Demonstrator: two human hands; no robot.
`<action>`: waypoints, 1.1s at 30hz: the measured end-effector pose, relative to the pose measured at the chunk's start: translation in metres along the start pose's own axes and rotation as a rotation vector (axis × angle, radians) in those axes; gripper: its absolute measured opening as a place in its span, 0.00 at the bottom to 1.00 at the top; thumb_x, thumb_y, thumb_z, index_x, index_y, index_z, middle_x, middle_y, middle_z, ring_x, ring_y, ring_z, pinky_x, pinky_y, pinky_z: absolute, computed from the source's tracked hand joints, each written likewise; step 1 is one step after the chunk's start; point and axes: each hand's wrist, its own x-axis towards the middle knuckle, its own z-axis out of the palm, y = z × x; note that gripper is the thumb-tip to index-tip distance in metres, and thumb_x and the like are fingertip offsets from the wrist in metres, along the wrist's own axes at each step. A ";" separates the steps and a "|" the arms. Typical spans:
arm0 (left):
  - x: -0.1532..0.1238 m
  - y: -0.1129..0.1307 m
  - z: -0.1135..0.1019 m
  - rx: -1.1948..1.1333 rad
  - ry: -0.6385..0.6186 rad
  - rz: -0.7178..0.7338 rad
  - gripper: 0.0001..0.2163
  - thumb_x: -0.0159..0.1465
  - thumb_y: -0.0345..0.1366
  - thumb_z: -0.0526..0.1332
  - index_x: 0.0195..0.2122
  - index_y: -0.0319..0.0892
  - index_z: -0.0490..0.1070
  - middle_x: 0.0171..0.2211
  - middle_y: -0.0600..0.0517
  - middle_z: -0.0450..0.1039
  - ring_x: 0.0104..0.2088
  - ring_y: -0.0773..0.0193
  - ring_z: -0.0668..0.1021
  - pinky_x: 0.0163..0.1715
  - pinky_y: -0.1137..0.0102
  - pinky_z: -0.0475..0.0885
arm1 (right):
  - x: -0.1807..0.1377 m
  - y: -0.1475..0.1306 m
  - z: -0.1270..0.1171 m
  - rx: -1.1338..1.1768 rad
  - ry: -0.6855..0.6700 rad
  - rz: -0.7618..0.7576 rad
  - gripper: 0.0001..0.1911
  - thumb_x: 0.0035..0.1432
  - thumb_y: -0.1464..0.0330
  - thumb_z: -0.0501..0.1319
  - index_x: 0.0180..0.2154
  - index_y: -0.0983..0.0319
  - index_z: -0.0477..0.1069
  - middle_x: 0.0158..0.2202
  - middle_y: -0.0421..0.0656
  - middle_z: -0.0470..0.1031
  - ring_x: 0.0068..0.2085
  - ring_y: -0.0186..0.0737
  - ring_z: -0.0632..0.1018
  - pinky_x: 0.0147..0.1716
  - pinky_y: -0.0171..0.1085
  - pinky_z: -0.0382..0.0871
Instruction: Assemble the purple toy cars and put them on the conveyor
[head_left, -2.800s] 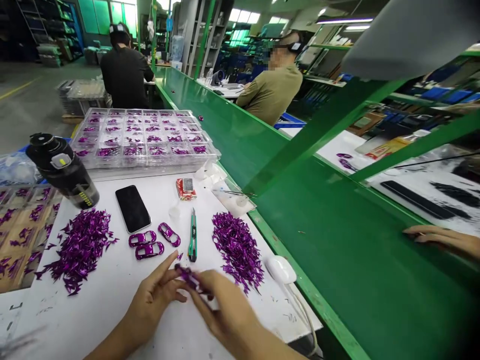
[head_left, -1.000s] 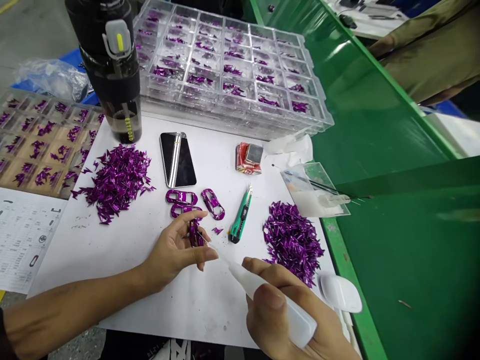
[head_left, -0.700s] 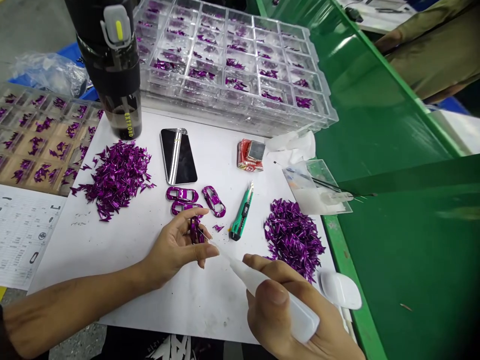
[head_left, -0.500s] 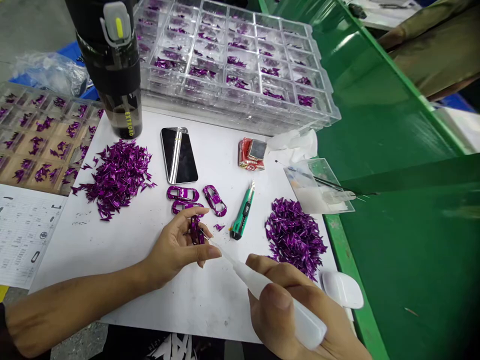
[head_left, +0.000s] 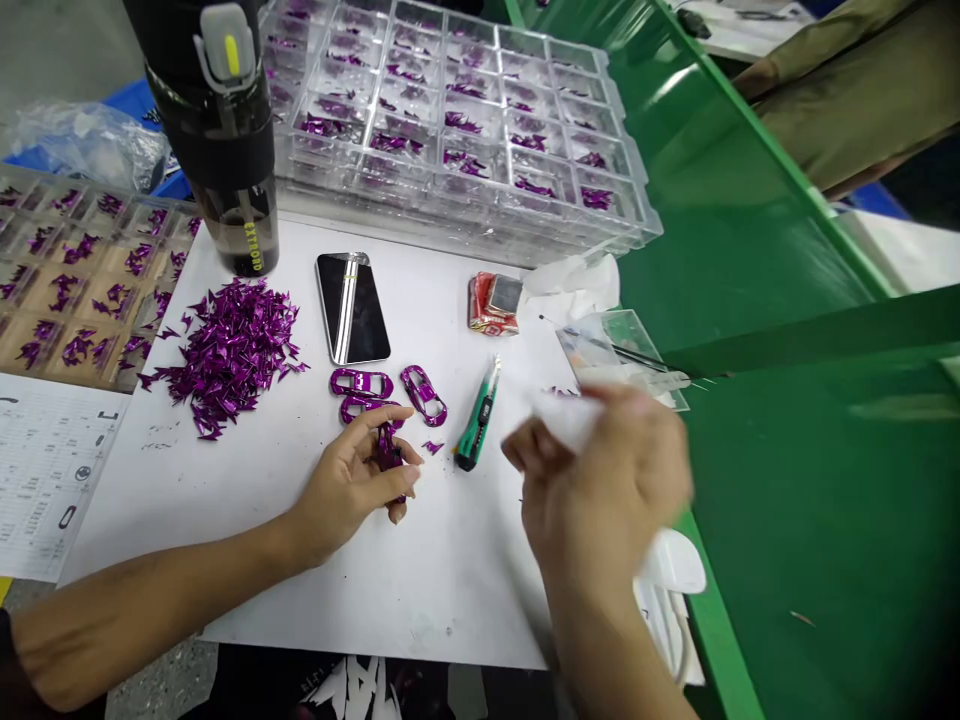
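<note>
My left hand (head_left: pixel 352 480) is closed around a shiny purple toy car shell (head_left: pixel 387 448), held on edge between thumb and fingers above the white sheet. Beyond it lie more car shells (head_left: pixel 424 395) and a small loose purple piece (head_left: pixel 433 447). My right hand (head_left: pixel 600 480), smeared by motion, is raised at the right over a heap of purple pieces, which it mostly hides. In it is a white squeeze bottle (head_left: pixel 562 415) with a blurred tip. A green utility knife (head_left: pixel 478 415) rests between the two hands.
A pile of purple pieces (head_left: pixel 232 350), a phone (head_left: pixel 352 307) and a tall drink bottle (head_left: pixel 232 190) stand to the left. Clear compartment boxes (head_left: pixel 480 215) are stacked behind. A red packet (head_left: pixel 487 305), white mouse (head_left: pixel 675 560) and green panel (head_left: pixel 750 270) are rightward. Another person's sleeve (head_left: pixel 825 60) shows.
My right hand has lifted the squeeze bottle away from the car shell, up and to the right. My left hand still holds the shell. The view has shifted slightly.
</note>
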 end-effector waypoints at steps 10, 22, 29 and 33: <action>-0.004 0.004 0.002 0.062 -0.032 -0.067 0.23 0.63 0.35 0.68 0.58 0.47 0.66 0.41 0.49 0.74 0.35 0.61 0.81 0.30 0.67 0.77 | 0.071 0.024 0.011 -0.534 -0.244 -0.038 0.22 0.56 0.62 0.65 0.52 0.59 0.71 0.41 0.45 0.82 0.43 0.47 0.82 0.48 0.48 0.75; -0.002 0.004 0.002 0.080 -0.027 -0.080 0.27 0.65 0.36 0.67 0.63 0.49 0.62 0.39 0.51 0.74 0.34 0.61 0.82 0.33 0.66 0.77 | -0.006 0.042 -0.070 -1.154 -0.210 -0.323 0.14 0.66 0.62 0.56 0.37 0.61 0.79 0.35 0.50 0.73 0.39 0.49 0.73 0.39 0.45 0.70; -0.006 0.004 0.005 0.088 -0.020 -0.015 0.30 0.62 0.36 0.69 0.64 0.49 0.60 0.37 0.53 0.72 0.32 0.62 0.82 0.28 0.67 0.80 | -0.006 0.022 -0.062 -1.002 -0.223 -0.224 0.09 0.66 0.64 0.54 0.37 0.61 0.70 0.38 0.52 0.75 0.39 0.50 0.75 0.39 0.47 0.71; -0.009 0.002 0.006 0.147 -0.022 0.027 0.27 0.60 0.39 0.71 0.58 0.46 0.62 0.34 0.56 0.70 0.27 0.60 0.83 0.21 0.68 0.80 | -0.010 -0.026 -0.045 -0.522 -0.295 -0.052 0.10 0.68 0.60 0.57 0.42 0.59 0.69 0.32 0.43 0.77 0.28 0.39 0.78 0.28 0.38 0.72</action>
